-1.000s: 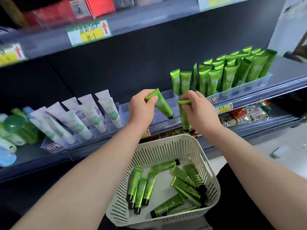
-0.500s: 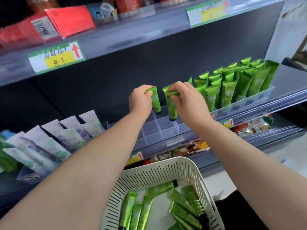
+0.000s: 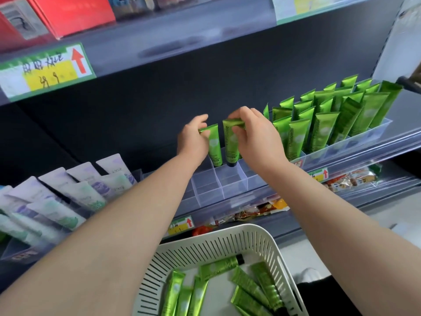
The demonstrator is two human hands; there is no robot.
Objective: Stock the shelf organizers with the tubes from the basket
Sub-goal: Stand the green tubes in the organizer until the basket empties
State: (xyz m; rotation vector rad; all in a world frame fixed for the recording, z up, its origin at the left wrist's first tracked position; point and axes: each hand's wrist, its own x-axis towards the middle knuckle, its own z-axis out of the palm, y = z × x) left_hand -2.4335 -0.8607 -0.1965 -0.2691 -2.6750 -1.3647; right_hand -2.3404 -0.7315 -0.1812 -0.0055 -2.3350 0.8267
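My left hand (image 3: 192,139) pinches the flat top of a green tube (image 3: 214,145), held upright with its cap down in a back cell of the clear shelf organizer (image 3: 224,182). Beside it, my right hand (image 3: 255,135) pinches the top of a second green tube (image 3: 231,144), also upright over the neighbouring back cell. The white slotted basket (image 3: 218,244) below holds several more green tubes (image 3: 218,267) lying flat.
To the right, an organizer row is filled with several standing green tubes (image 3: 323,131). White and lilac tubes (image 3: 75,190) lean in organizers at the left. An upper shelf with a price label (image 3: 45,69) and red boxes (image 3: 68,14) overhangs. Snack packets (image 3: 350,179) lie on the shelf below.
Both hands have carried their tubes up from above the basket to the back of the organizer and turned them upright, caps down. The view has tilted upward.
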